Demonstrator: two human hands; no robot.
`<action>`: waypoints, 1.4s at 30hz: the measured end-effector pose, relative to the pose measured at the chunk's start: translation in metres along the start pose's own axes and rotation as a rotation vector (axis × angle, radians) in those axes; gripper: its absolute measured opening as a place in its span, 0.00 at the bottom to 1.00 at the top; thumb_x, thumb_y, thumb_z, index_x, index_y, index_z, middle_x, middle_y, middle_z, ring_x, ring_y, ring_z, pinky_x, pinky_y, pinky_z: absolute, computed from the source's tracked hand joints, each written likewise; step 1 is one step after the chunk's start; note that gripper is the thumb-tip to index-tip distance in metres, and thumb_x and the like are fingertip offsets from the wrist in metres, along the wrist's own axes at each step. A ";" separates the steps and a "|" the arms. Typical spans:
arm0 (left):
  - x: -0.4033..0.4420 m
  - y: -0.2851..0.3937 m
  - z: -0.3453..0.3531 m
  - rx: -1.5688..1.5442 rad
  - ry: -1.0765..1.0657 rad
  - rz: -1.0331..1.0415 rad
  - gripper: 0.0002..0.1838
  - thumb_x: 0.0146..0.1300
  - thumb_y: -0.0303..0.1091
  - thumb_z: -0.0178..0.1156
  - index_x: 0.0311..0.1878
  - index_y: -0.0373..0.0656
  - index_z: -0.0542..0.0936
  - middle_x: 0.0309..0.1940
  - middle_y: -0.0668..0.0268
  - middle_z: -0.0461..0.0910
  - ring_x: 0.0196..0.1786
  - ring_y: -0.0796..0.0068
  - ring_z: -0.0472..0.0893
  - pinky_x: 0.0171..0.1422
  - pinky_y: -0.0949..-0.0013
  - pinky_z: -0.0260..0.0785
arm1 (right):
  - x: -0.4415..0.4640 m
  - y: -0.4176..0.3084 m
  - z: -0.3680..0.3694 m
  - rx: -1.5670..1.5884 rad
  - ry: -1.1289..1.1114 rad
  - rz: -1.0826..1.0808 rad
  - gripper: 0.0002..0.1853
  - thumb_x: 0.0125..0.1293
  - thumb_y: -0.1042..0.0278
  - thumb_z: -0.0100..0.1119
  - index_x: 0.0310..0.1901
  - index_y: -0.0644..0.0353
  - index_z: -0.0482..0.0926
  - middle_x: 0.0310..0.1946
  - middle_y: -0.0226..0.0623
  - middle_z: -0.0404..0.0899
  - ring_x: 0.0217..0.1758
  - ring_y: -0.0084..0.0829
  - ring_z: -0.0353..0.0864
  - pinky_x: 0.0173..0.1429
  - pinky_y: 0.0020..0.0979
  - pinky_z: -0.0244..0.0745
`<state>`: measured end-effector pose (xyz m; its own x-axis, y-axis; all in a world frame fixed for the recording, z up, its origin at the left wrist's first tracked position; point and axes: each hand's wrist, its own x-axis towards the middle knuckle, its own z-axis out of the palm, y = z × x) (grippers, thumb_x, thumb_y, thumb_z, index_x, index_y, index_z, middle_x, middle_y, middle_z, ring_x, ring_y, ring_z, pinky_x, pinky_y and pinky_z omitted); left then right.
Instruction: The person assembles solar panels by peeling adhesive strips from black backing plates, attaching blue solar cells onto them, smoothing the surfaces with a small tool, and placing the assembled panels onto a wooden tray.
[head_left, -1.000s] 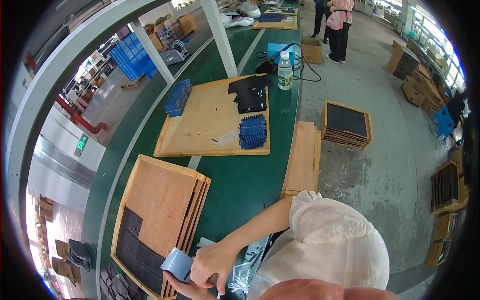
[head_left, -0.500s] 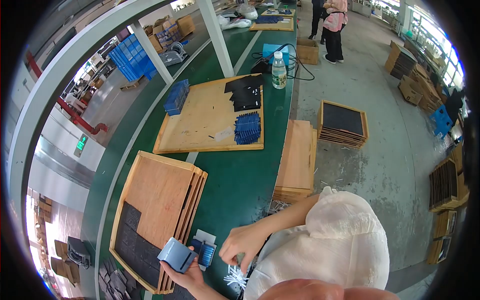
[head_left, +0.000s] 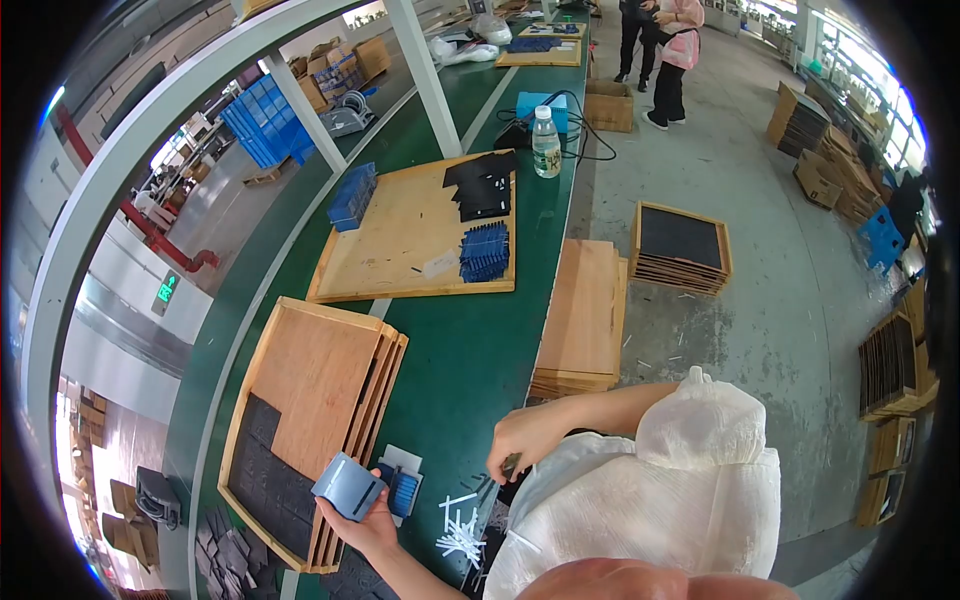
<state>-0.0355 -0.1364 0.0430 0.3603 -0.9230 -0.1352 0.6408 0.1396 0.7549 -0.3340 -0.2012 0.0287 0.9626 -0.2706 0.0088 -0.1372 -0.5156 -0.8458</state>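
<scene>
In my left hand [head_left: 372,525] is a flat, square blue-grey piece [head_left: 349,487] with a dark slot, its kind unclear; fingers and thumb grip its edges. Just right of it, a stack of blue strip-like pieces [head_left: 403,493] lies on a pale grey plate [head_left: 402,458]. My right hand [head_left: 524,440] is at the table's near edge, fingers curled downward; whatever they hold, if anything, is hidden. Below that hand, loose thin white strips [head_left: 460,540] form a pile at the table edge.
Stacked wooden trays [head_left: 318,360] with black pieces [head_left: 270,490] stand left of my hands. Farther along the green table [head_left: 450,345] lie a wooden board [head_left: 390,240], blue pieces [head_left: 485,252] and a water bottle [head_left: 546,145]. Wooden boards [head_left: 580,320] are stacked beside the table. Two people stand at the back.
My right hand has moved up and right, away from the white strips, which now show more fully. My left hand still holds the blue-grey piece, almost in the same place.
</scene>
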 end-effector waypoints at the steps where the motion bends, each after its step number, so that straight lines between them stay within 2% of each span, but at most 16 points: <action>1: 0.000 0.000 0.000 0.002 0.003 0.000 0.31 0.74 0.59 0.47 0.65 0.41 0.73 0.54 0.54 0.80 0.43 0.52 0.84 0.38 0.61 0.75 | -0.001 0.006 0.004 -0.008 0.002 -0.021 0.08 0.63 0.63 0.65 0.42 0.53 0.85 0.34 0.32 0.87 0.38 0.35 0.85 0.41 0.39 0.74; 5: 0.001 -0.001 0.000 0.011 0.017 -0.001 0.32 0.74 0.60 0.47 0.65 0.41 0.72 0.54 0.54 0.80 0.43 0.52 0.84 0.38 0.61 0.74 | 0.000 0.005 0.003 -0.004 0.015 -0.028 0.07 0.67 0.66 0.61 0.43 0.55 0.85 0.36 0.34 0.88 0.38 0.36 0.86 0.41 0.39 0.75; 8: 0.001 -0.002 -0.001 -0.001 0.019 -0.004 0.32 0.74 0.60 0.46 0.65 0.41 0.72 0.54 0.54 0.80 0.44 0.52 0.84 0.38 0.61 0.74 | 0.001 -0.004 -0.007 0.022 -0.022 0.123 0.08 0.67 0.63 0.62 0.42 0.56 0.85 0.31 0.35 0.87 0.35 0.38 0.85 0.40 0.40 0.75; 11: 0.001 -0.002 0.001 0.013 0.037 0.011 0.34 0.73 0.63 0.46 0.65 0.40 0.72 0.53 0.53 0.80 0.43 0.50 0.84 0.37 0.62 0.73 | 0.003 -0.011 -0.017 -0.175 0.057 0.174 0.11 0.67 0.59 0.64 0.40 0.57 0.83 0.26 0.36 0.85 0.33 0.38 0.85 0.40 0.40 0.75; 14: 0.003 -0.002 -0.003 0.015 0.035 0.022 0.35 0.73 0.63 0.45 0.65 0.40 0.72 0.53 0.53 0.80 0.43 0.50 0.84 0.37 0.61 0.73 | 0.003 0.007 -0.012 -0.137 0.258 0.052 0.11 0.64 0.59 0.67 0.37 0.58 0.82 0.25 0.36 0.83 0.32 0.38 0.85 0.38 0.38 0.75; 15: 0.003 -0.002 -0.004 0.014 0.033 0.019 0.34 0.73 0.62 0.46 0.64 0.40 0.72 0.53 0.54 0.80 0.43 0.50 0.84 0.37 0.61 0.73 | 0.003 0.001 -0.017 -0.038 0.383 -0.092 0.08 0.63 0.63 0.68 0.37 0.58 0.83 0.26 0.35 0.85 0.31 0.38 0.84 0.37 0.38 0.75; 19: 0.001 -0.001 0.001 0.019 0.039 0.017 0.32 0.74 0.61 0.46 0.63 0.41 0.72 0.51 0.56 0.81 0.44 0.51 0.84 0.37 0.61 0.72 | -0.002 -0.012 -0.041 0.000 0.398 0.020 0.04 0.65 0.73 0.65 0.41 0.60 0.83 0.33 0.32 0.87 0.33 0.29 0.86 0.39 0.29 0.77; 22: 0.000 -0.001 0.001 0.022 0.053 0.016 0.31 0.74 0.60 0.46 0.63 0.42 0.72 0.50 0.56 0.81 0.44 0.50 0.84 0.37 0.61 0.72 | 0.000 -0.012 -0.048 0.019 0.664 -0.152 0.04 0.63 0.74 0.66 0.39 0.60 0.83 0.32 0.35 0.87 0.29 0.30 0.86 0.36 0.28 0.77; 23: 0.000 -0.001 0.001 0.022 0.056 0.014 0.31 0.74 0.60 0.46 0.63 0.42 0.72 0.50 0.56 0.81 0.44 0.50 0.84 0.37 0.61 0.72 | -0.005 -0.016 -0.052 0.111 0.619 -0.016 0.03 0.64 0.76 0.66 0.39 0.63 0.83 0.31 0.35 0.87 0.27 0.26 0.86 0.36 0.26 0.77; 30: 0.000 -0.002 0.003 0.011 0.066 0.012 0.34 0.74 0.62 0.45 0.64 0.38 0.72 0.53 0.53 0.81 0.43 0.48 0.83 0.39 0.60 0.73 | -0.012 -0.053 -0.094 0.138 0.755 -0.174 0.03 0.65 0.76 0.66 0.39 0.64 0.83 0.31 0.32 0.85 0.31 0.22 0.85 0.37 0.24 0.76; 32: 0.001 -0.003 0.002 0.008 0.067 0.006 0.34 0.74 0.62 0.45 0.64 0.38 0.72 0.52 0.53 0.81 0.43 0.48 0.83 0.39 0.60 0.73 | -0.011 -0.063 -0.111 0.131 0.811 -0.329 0.03 0.66 0.76 0.66 0.39 0.63 0.83 0.31 0.31 0.85 0.34 0.20 0.84 0.38 0.23 0.75; 34: 0.003 -0.004 -0.002 -0.004 0.066 0.000 0.34 0.74 0.62 0.45 0.64 0.39 0.72 0.52 0.53 0.81 0.43 0.48 0.83 0.39 0.60 0.74 | -0.013 -0.080 -0.129 0.063 0.869 -0.464 0.05 0.62 0.81 0.68 0.39 0.65 0.84 0.32 0.37 0.85 0.33 0.24 0.85 0.34 0.22 0.75; 38: 0.005 -0.004 -0.005 -0.025 0.053 -0.009 0.34 0.73 0.63 0.45 0.64 0.39 0.72 0.51 0.54 0.81 0.43 0.47 0.84 0.39 0.59 0.74 | -0.009 -0.106 -0.158 0.124 0.886 -0.810 0.11 0.65 0.73 0.65 0.46 0.69 0.81 0.40 0.47 0.84 0.24 0.22 0.75 0.27 0.21 0.66; 40: 0.006 -0.004 -0.008 -0.016 0.045 -0.017 0.33 0.74 0.62 0.45 0.64 0.41 0.72 0.54 0.54 0.80 0.45 0.49 0.83 0.39 0.60 0.73 | -0.007 -0.120 -0.172 0.060 0.843 -0.959 0.20 0.67 0.63 0.65 0.54 0.68 0.76 0.44 0.54 0.82 0.21 0.20 0.71 0.24 0.20 0.63; 42: 0.006 -0.004 -0.011 -0.012 0.039 -0.020 0.33 0.74 0.61 0.45 0.65 0.42 0.72 0.55 0.54 0.80 0.45 0.50 0.83 0.39 0.60 0.73 | -0.002 -0.134 -0.180 0.205 0.781 -1.106 0.23 0.65 0.66 0.68 0.58 0.67 0.76 0.49 0.51 0.84 0.27 0.17 0.77 0.30 0.18 0.70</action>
<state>-0.0287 -0.1389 0.0322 0.3738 -0.9108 -0.1754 0.6560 0.1260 0.7441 -0.3595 -0.2777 0.2383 0.1566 -0.2192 0.9630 0.7126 -0.6501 -0.2638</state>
